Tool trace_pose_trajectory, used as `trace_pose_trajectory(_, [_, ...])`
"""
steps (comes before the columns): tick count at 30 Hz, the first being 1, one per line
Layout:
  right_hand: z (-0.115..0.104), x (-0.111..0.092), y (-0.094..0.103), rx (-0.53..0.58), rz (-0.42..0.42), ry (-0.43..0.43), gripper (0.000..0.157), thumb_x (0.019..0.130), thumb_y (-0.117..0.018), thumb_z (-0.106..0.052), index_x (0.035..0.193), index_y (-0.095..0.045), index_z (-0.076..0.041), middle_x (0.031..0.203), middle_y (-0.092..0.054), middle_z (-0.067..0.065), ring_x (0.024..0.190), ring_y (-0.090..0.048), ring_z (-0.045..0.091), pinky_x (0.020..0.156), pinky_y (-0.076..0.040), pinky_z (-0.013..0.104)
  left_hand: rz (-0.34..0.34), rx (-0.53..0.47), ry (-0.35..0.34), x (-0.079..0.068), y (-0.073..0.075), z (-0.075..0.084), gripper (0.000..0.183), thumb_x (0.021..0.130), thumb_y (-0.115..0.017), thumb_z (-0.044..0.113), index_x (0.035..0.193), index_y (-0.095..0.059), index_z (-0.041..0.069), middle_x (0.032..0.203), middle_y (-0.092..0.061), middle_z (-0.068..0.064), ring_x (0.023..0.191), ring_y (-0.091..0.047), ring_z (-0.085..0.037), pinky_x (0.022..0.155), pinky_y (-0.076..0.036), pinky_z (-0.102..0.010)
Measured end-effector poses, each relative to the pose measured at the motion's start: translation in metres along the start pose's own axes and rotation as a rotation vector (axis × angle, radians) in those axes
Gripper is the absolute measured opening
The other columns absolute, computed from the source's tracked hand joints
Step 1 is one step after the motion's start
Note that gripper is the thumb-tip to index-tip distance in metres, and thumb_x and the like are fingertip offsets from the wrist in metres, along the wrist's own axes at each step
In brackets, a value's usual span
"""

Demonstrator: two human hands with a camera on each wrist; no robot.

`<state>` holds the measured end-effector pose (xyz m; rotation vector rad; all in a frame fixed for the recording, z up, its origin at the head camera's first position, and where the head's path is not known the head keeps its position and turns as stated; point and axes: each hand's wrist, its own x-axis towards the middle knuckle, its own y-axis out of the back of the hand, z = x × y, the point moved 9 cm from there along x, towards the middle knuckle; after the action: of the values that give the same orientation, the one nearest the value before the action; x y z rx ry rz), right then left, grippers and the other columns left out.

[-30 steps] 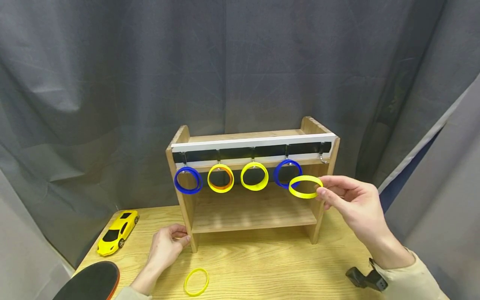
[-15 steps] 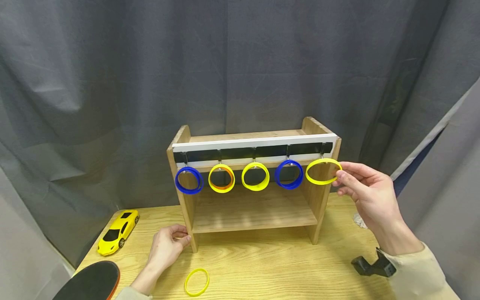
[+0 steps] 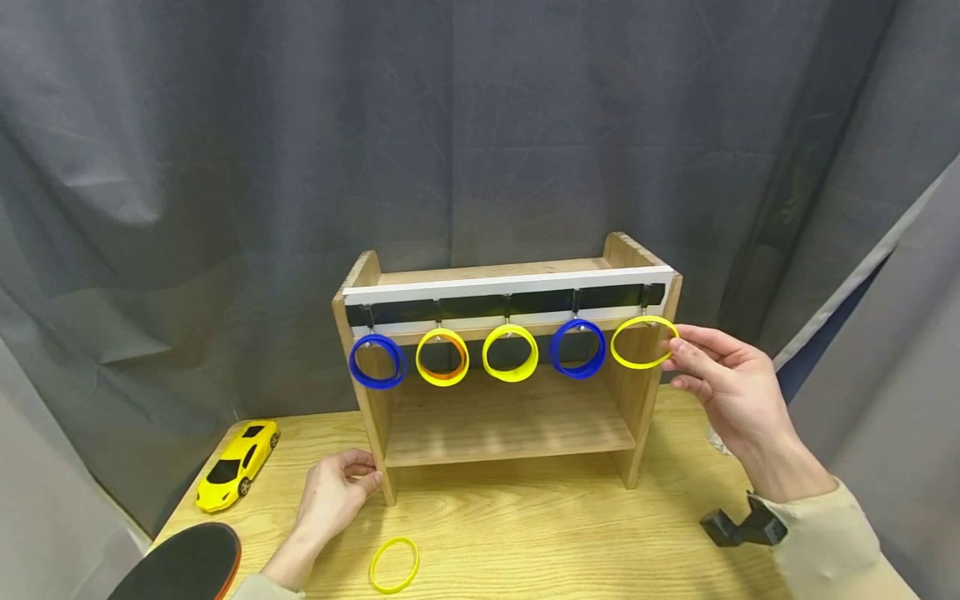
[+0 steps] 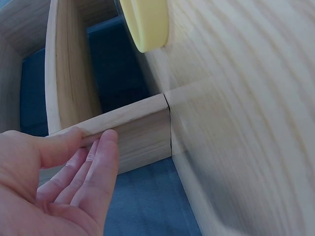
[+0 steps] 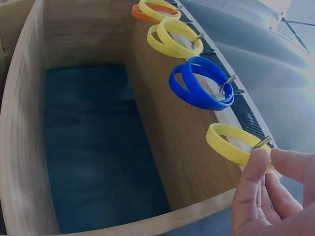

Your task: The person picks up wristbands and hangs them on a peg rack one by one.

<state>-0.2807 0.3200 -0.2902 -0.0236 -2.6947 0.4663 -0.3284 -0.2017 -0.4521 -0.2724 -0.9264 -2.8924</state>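
Observation:
In the head view my right hand [image 3: 731, 387] pinches a thin yellow wristband [image 3: 637, 366] by its right side, at the rightmost hook of the wooden rack. Seen from the right wrist, the metal hook [image 5: 262, 142] overlaps the band's near part, close to my thumb and fingertips. Blue wristbands [image 3: 581, 372], yellow wristbands [image 3: 510, 377], and a yellow and orange pair [image 3: 442, 382] hang on the neighbouring hooks, with more blue wristbands [image 3: 378, 384] at the far left. My left hand [image 3: 333, 492] holds the front edge of the rack's left side panel [image 4: 140, 135] between thumb and fingers.
Another yellow wristband [image 3: 387, 590] lies on the wooden table in front of the rack. At the left are a yellow toy car [image 3: 238, 467] and a round black disc [image 3: 180, 562] with an orange-red edge. Grey curtains [image 3: 480, 125] stand behind.
My right hand has carried the yellow wristband up and to the right, from in front of the blue bands to the rightmost hook. The left hand has stayed on the side panel.

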Motion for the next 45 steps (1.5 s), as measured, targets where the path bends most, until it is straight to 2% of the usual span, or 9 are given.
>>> trace_pose_trajectory(6, [0.001,0.001,-0.002,-0.006,-0.01,0.009,0.029,0.106,-0.067,0.008,0.122,-0.085,-0.009,0.106,-0.089,0.0,0.087,-0.085,0.012,0.071,-0.067,0.021,-0.001,0.005,0.015,0.0,-0.001,-0.001,0.014,0.095,-0.085,0.007,0.109,-0.083,0.007,0.096,-0.088,-0.006,0.079,-0.083,-0.022,0.066,-0.061,-0.023])
trace_pose_trajectory(13, [0.005,0.001,-0.003,-0.02,-0.017,-0.023,0.028,0.106,-0.069,0.006,0.123,-0.084,-0.011,0.11,-0.089,0.0,0.087,-0.085,0.011,0.073,-0.068,0.022,-0.001,0.012,0.022,0.001,-0.002,-0.002,0.013,0.095,-0.085,0.008,0.108,-0.084,0.008,0.096,-0.087,-0.005,0.081,-0.084,-0.025,0.066,-0.061,-0.023])
trace_pose_trajectory(21, [0.01,0.003,-0.003,-0.013,-0.018,-0.027,0.031,0.106,-0.067,0.009,0.121,-0.086,-0.011,0.109,-0.089,0.001,0.086,-0.085,0.013,0.07,-0.067,0.023,-0.002,0.02,0.01,0.001,-0.001,-0.001,0.015,0.095,-0.086,0.009,0.109,-0.084,0.007,0.096,-0.088,-0.005,0.079,-0.083,-0.023,0.065,-0.061,-0.024])
trace_pose_trajectory(31, [0.016,-0.001,0.005,-0.062,0.0,-0.047,0.027,0.106,-0.07,0.006,0.119,-0.085,-0.012,0.109,-0.089,-0.002,0.088,-0.085,0.011,0.073,-0.067,0.022,-0.001,0.023,0.003,0.001,-0.001,0.0,0.016,0.094,-0.088,0.01,0.109,-0.084,0.007,0.095,-0.087,-0.005,0.077,-0.082,-0.021,0.064,-0.06,-0.024])
trace_pose_trajectory(35, [0.03,-0.009,0.014,-0.11,0.011,-0.077,0.026,0.107,-0.07,0.004,0.117,-0.085,-0.015,0.107,-0.088,-0.006,0.09,-0.085,0.01,0.073,-0.067,0.023,0.0,0.021,-0.002,0.0,-0.001,0.0,0.016,0.094,-0.087,0.01,0.109,-0.083,0.007,0.096,-0.088,-0.006,0.077,-0.082,-0.021,0.064,-0.06,-0.024])
trace_pose_trajectory(39, [0.054,-0.02,0.018,-0.204,0.001,-0.124,0.025,0.108,-0.07,0.001,0.115,-0.085,-0.018,0.103,-0.088,-0.008,0.089,-0.084,0.008,0.072,-0.066,0.023,0.001,0.02,-0.004,0.0,-0.001,0.0,0.016,0.094,-0.087,0.01,0.109,-0.083,0.007,0.097,-0.088,-0.006,0.078,-0.083,-0.021,0.065,-0.06,-0.024])
trace_pose_trajectory(43, [0.081,-0.034,0.004,-0.316,-0.055,-0.165,0.026,0.107,-0.071,0.0,0.113,-0.085,-0.021,0.103,-0.087,-0.012,0.089,-0.082,0.007,0.071,-0.066,0.025,-0.001,0.014,-0.002,0.001,0.0,0.0,0.016,0.094,-0.087,0.01,0.109,-0.083,0.007,0.097,-0.088,-0.007,0.077,-0.082,-0.02,0.065,-0.06,-0.024])
trace_pose_trajectory(45, [0.095,-0.041,-0.009,-0.368,-0.106,-0.184,0.021,0.106,-0.073,-0.001,0.116,-0.084,-0.015,0.103,-0.087,-0.013,0.089,-0.082,0.006,0.07,-0.066,0.026,0.0,0.012,-0.001,0.001,0.0,0.0,0.016,0.094,-0.087,0.01,0.109,-0.083,0.007,0.096,-0.088,-0.007,0.076,-0.082,-0.02,0.064,-0.06,-0.024])
